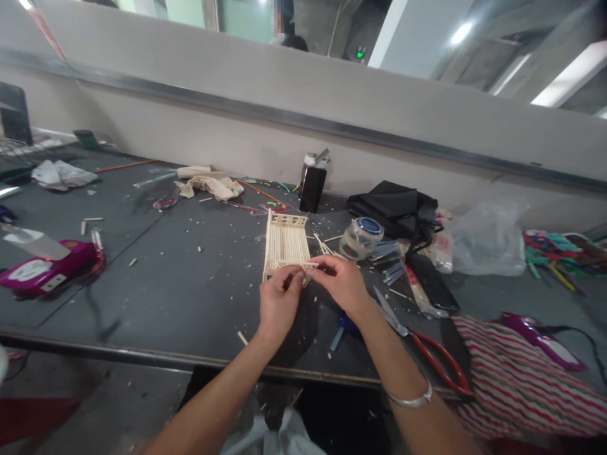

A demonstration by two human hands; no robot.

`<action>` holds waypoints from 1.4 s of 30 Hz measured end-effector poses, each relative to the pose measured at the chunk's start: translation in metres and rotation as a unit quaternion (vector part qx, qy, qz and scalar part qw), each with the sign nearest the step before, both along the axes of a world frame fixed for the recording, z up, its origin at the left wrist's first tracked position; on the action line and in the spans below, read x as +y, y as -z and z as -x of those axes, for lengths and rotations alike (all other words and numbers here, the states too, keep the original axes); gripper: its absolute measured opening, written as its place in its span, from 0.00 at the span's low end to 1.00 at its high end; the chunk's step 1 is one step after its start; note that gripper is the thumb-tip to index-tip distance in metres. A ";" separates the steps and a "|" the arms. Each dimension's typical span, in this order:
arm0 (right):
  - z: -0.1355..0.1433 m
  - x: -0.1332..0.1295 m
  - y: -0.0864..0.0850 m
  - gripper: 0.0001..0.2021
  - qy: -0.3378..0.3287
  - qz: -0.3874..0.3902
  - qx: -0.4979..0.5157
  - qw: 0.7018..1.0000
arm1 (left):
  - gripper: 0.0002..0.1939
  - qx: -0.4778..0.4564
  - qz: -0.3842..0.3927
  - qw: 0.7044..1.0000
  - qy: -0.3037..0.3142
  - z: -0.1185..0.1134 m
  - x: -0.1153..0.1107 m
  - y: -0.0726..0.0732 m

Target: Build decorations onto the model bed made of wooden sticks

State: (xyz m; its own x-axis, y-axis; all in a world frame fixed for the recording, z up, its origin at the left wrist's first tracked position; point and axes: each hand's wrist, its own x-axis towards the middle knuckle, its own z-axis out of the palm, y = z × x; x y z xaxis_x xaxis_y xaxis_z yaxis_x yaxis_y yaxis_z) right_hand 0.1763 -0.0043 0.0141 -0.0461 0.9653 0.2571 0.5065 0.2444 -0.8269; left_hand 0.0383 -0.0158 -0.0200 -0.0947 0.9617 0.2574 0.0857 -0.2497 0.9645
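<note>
A small model bed built of pale wooden sticks stands on the dark table before me. It has a latticed end at the back and a slatted middle. Both hands meet at its near end. My right hand is closed, its fingertips pinching the end of a thin pale stick that lies across the near end; I cannot tell if this stick is fixed to the model. My left hand is closed too, thumb against forefinger, touching the right fingertips. Whatever it pinches is hidden.
Loose sticks and a clear jar are right of the model. Red-handled scissors, a blue-handled tool and a striped cloth lie near the right front. A phone leans upright behind. Purple devices sit at either side.
</note>
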 end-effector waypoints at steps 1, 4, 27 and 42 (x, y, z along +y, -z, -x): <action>0.000 0.000 0.000 0.09 0.001 0.000 0.001 1.000 | 0.07 -0.002 -0.002 1.000 0.000 0.000 0.000 0.000; 0.001 0.001 0.000 0.09 0.005 0.001 0.003 1.000 | 0.08 -0.007 -0.008 1.000 0.003 -0.001 0.001 0.002; -0.006 -0.006 -0.009 0.16 0.000 0.031 0.044 0.999 | 0.07 0.015 0.021 1.000 -0.010 -0.001 0.000 0.003; -0.008 -0.010 -0.010 0.13 0.011 0.031 0.021 0.999 | 0.09 0.012 0.026 1.000 -0.010 -0.001 0.000 0.004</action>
State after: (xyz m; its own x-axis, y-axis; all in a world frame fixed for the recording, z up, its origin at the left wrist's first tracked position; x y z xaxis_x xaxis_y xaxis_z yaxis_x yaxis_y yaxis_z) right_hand 0.1842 -0.0145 0.0237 -0.0152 0.9800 0.1986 0.4750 0.1818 -0.8610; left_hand 0.0391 -0.0157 -0.0239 -0.1094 0.9716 0.2100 0.1131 -0.1977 0.9737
